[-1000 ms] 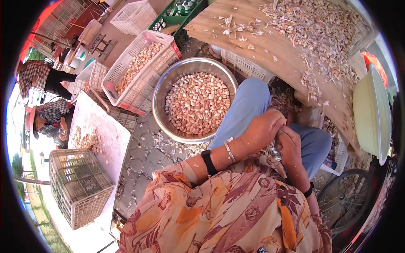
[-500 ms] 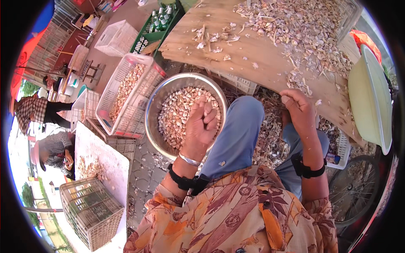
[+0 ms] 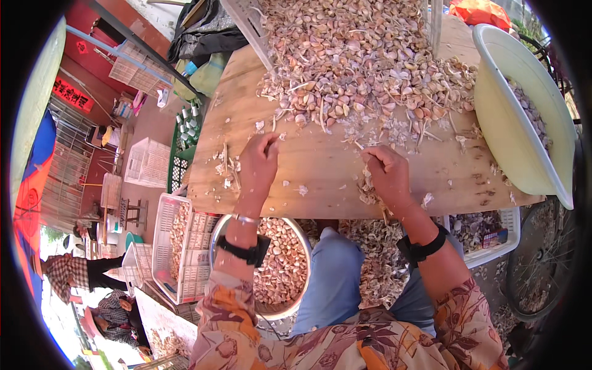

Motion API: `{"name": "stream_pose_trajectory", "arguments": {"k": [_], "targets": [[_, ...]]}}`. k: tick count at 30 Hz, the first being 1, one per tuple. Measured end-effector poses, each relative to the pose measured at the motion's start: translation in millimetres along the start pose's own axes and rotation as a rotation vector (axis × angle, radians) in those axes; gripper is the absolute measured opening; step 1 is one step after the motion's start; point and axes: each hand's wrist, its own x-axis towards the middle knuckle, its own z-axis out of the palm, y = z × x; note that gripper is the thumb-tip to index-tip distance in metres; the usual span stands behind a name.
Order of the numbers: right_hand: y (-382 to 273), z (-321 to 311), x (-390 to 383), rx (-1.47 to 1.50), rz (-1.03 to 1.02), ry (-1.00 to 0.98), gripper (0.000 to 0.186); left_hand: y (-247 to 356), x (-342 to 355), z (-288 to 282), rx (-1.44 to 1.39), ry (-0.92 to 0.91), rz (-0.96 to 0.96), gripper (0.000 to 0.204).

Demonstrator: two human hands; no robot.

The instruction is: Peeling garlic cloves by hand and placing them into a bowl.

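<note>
My left hand (image 3: 259, 163) is curled over the wooden board (image 3: 320, 176), below a heap of garlic cloves (image 3: 345, 68), papery skins and stalks; what its fingers hold, if anything, is too small to make out. My right hand (image 3: 385, 172) is closed at the board's middle right, with a thin pale stalk (image 3: 359, 145) at its fingertips, whether held or behind them I cannot tell. Loose skins (image 3: 225, 166) lie beside both hands. Below the board, between my left forearm and knee, sits a steel bowl (image 3: 305, 259) of cloves.
A pale yellow basin (image 3: 512, 160) stands on the right, above a bicycle wheel (image 3: 533, 277). Plastic crates (image 3: 163, 246) with cloves and a green bottle crate (image 3: 179, 169) stand left. Two co-workers (image 3: 77, 271) (image 3: 114, 317) are at lower left. A white crate (image 3: 487, 243) lies under the board.
Both my hands have moved forward from above my knees and bowl to the board. The view has tilted up, bringing more of the board and garlic heap into sight.
</note>
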Motion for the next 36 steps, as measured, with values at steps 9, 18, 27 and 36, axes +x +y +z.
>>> {"name": "stream_pose_trajectory", "arguments": {"k": [9, 18, 27, 36], "targets": [[11.4, -13.2, 10.5, -0.005, -0.05, 0.094, 0.01, -30.8, 80.2, 82.8, 0.2, -0.322, 0.333, 0.02], [18.9, 25.8, 2.2, 0.255, 0.178, 0.015, 0.016, 8.6, 36.1, 74.3, -0.628, -0.316, -0.345, 0.021], [31.2, 33.6, 2.5, -0.015, 0.074, -0.102, 0.025, 48.4, -33.2, 80.8, -0.266, -0.141, -0.126, 0.022], [21.1, 21.1, -3.1, -0.105, 0.006, -0.173, 0.021, 63.6, -50.0, 73.6, 0.003, -0.267, 0.158, 0.028]]}}
